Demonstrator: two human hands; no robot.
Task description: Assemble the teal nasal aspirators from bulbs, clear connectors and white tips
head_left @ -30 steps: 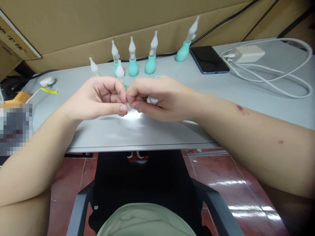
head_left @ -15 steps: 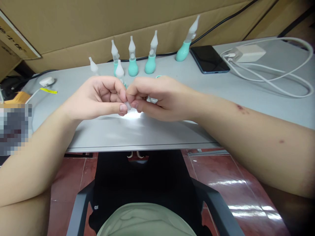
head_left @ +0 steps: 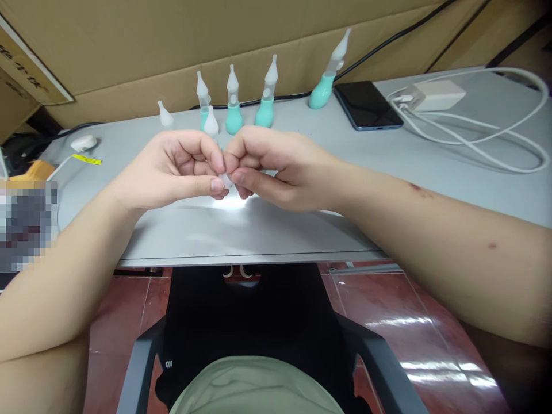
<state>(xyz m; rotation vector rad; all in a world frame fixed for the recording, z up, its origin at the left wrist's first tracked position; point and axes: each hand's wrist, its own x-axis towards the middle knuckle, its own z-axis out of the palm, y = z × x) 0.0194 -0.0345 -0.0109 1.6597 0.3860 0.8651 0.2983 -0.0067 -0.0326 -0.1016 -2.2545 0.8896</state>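
Between the fingertips of my left hand [head_left: 183, 169] and my right hand [head_left: 276, 167] is a small translucent white piece [head_left: 225, 180], mostly hidden by the fingers. Both hands pinch it above the front half of the desk, their fingertips touching. Just behind my hands stands a nasal aspirator [head_left: 211, 122], its lower part covered by my fingers. Farther back, more teal-bulbed nasal aspirators [head_left: 233, 118] with white pointed tips stand in a loose row. A white tip [head_left: 165, 114] shows beyond my left hand.
A dark phone [head_left: 367, 104] lies at the back right, beside a white charger [head_left: 437, 95] with a coiled cable. A white plug-like device [head_left: 83, 143] with a yellow tag sits at left. Cardboard [head_left: 207, 40] walls the grey desk's [head_left: 190, 244] back edge.
My right hand's fingers have shifted slightly and curled closer around the piece, and a little more of it shows. My left hand has barely moved.
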